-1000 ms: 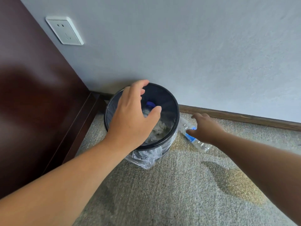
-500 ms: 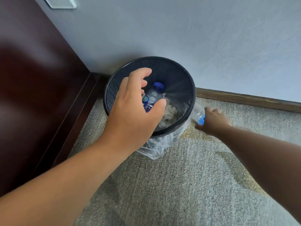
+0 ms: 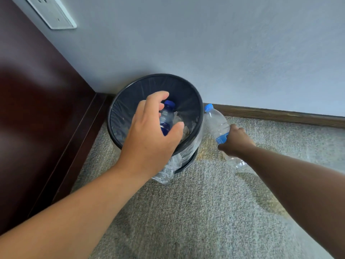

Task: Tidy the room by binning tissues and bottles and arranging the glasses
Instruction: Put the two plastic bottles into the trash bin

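Stands over a black bin (image 3: 183, 94) set on grey carpet (image 3: 186, 221), in the corner where a pale wall (image 3: 224, 43) meets a dark wood cabinet (image 3: 37, 109). Holds the left hand (image 3: 149, 141) above the bin's mouth, palm down, fingers loosely curved and thumb spread, gripping nothing. Shows, in the gap between that thumb and forefinger, a first bottle (image 3: 166, 116) lying inside the bin: clear, blue cap toward the wall, blue label lower down, resting among white crumpled tissues (image 3: 186, 131). Grips a second bottle (image 3: 216, 122) with the right hand (image 3: 236, 142), fingers wrapped round its blue label at mid-body. Tilts it with the blue cap up and away, just beside the bin's right rim and outside it; cannot tell whether cap and rim touch. Leaves its clear base low over the carpet, below the wrist; cannot tell whether it rests there. Has a clear liner (image 3: 166, 172) folded over the bin's rim and bunched down the near side. Includes a brown skirting (image 3: 280, 114) along the foot of the wall to the right, a white socket (image 3: 54, 12) high on the wall at upper left, and a yellowish stain (image 3: 207, 148) on the carpet beside the bin, under the second bottle.
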A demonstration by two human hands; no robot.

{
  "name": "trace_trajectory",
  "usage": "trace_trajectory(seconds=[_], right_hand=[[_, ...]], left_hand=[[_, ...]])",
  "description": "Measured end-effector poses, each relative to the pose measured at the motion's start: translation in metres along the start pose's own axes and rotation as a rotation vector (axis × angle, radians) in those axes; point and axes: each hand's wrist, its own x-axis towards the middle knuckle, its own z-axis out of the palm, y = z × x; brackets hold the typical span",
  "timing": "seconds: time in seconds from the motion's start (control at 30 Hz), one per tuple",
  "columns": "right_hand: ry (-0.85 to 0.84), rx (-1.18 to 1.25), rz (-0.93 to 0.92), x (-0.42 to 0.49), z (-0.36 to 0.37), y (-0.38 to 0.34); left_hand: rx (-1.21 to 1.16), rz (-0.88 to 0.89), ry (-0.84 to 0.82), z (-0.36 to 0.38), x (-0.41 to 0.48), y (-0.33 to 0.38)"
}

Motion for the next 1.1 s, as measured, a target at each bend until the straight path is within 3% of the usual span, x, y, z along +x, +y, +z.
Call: trace_trajectory(seconds=[0.17, 0.43, 0.6, 0.83, 1.1], right_hand=[[0.010, 0.346, -0.056, -0.042, -0.055, -0.004], [0.099, 0.558, -0.384, -0.115, -0.162, -0.056], [0.071, 0.667, -0.527, -0.130, -0.188, -0.111], [0.024, 0.606, -0.568, -0.121, -0.161, -0.163], [-0.038, 0.418, -0.518, -0.102, -0.106, -0.168]], left_hand=[[0.052, -0.007, -0.002, -0.009, 0.006, 0.025], [0.094, -0.058, 0.049, -0.050, 0.016, 0.058], [0.109, -0.094, 0.141, -0.079, 0.021, 0.061], [0.102, -0.096, 0.208, -0.105, 0.020, 0.042], [0.077, -0.113, 0.167, -0.100, 0.011, 0.000]])
